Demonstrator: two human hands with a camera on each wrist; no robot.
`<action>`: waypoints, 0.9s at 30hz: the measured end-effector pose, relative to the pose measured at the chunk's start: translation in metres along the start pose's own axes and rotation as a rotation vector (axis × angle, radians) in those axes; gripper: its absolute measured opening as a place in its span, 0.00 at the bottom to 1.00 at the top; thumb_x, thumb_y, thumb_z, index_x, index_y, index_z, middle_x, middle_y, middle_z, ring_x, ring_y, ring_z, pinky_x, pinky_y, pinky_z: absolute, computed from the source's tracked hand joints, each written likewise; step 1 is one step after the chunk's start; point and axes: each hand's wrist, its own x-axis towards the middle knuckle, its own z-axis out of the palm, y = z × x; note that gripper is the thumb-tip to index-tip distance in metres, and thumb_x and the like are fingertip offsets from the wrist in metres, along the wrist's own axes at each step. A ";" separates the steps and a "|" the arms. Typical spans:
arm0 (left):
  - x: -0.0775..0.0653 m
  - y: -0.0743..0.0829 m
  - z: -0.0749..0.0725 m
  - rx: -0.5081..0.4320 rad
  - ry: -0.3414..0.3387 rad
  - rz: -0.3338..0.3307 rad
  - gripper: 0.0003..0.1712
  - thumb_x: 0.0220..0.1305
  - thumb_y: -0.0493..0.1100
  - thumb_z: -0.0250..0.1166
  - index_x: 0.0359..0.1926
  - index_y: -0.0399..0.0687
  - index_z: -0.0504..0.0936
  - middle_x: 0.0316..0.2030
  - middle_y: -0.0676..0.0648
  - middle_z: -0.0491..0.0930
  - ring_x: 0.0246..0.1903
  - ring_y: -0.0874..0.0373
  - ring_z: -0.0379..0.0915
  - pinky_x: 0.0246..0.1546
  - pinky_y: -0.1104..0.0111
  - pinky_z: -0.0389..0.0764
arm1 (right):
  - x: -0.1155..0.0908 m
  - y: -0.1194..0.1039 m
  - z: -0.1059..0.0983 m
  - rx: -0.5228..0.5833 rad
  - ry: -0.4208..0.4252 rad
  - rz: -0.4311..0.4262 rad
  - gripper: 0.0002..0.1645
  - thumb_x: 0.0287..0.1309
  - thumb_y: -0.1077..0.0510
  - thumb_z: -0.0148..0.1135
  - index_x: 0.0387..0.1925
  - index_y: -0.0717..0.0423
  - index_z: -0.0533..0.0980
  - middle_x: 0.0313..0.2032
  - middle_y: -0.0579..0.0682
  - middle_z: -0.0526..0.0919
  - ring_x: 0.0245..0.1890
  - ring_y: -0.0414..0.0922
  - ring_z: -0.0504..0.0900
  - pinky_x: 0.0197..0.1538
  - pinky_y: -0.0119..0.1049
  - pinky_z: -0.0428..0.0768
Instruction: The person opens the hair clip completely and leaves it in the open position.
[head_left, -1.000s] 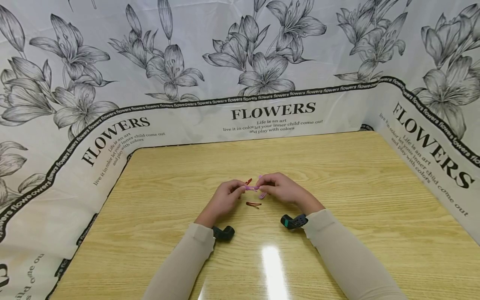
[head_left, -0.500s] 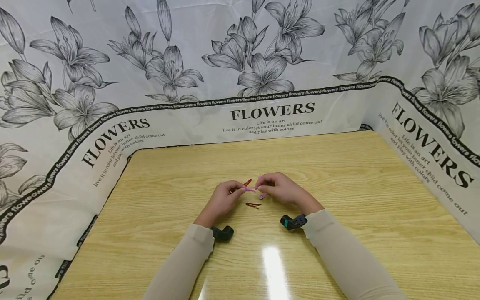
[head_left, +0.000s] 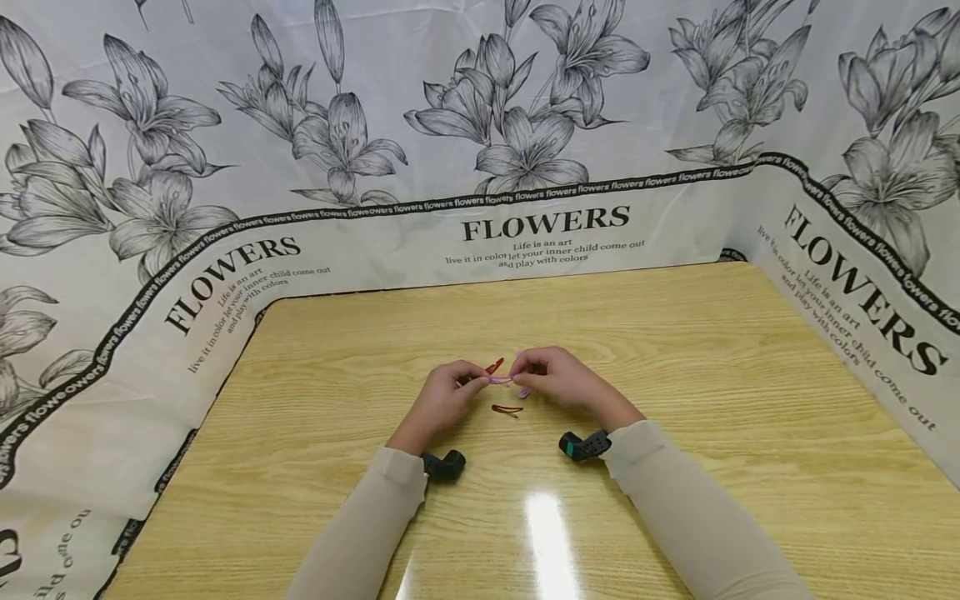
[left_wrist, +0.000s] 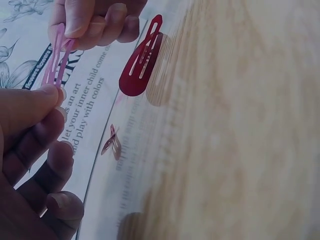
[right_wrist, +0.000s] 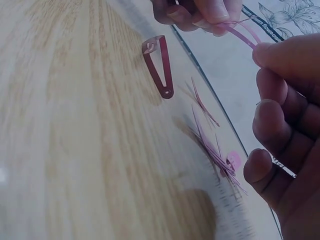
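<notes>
A white cloth printed with black lilies and "FLOWERS" (head_left: 546, 223) walls the back and both sides of the wood-grain desk (head_left: 337, 350). Two beige sleeves (head_left: 697, 508) reach in over it. The right hand (head_left: 558, 382) and left hand (head_left: 442, 396) meet near the middle, a dark device (head_left: 446, 465) on each wrist. A slotted pink hair clip (left_wrist: 64, 61) is held up between them: the left thumb and finger pinch one end, the right fingers the other, so both grips are narrow. On the desk, a red clip (head_left: 507, 409) lies nearer the person, another red clip (head_left: 494, 365) just beyond the left fingertips, and more pink pieces (head_left: 523, 392) beside the right hand, partly hidden.
</notes>
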 end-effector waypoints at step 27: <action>-0.001 -0.004 -0.002 0.023 0.017 -0.016 0.03 0.64 0.45 0.65 0.34 0.55 0.86 0.35 0.53 0.82 0.33 0.58 0.72 0.36 0.66 0.74 | 0.002 0.002 0.009 -0.252 0.070 -0.070 0.03 0.61 0.56 0.64 0.34 0.44 0.82 0.30 0.41 0.80 0.31 0.39 0.75 0.39 0.35 0.74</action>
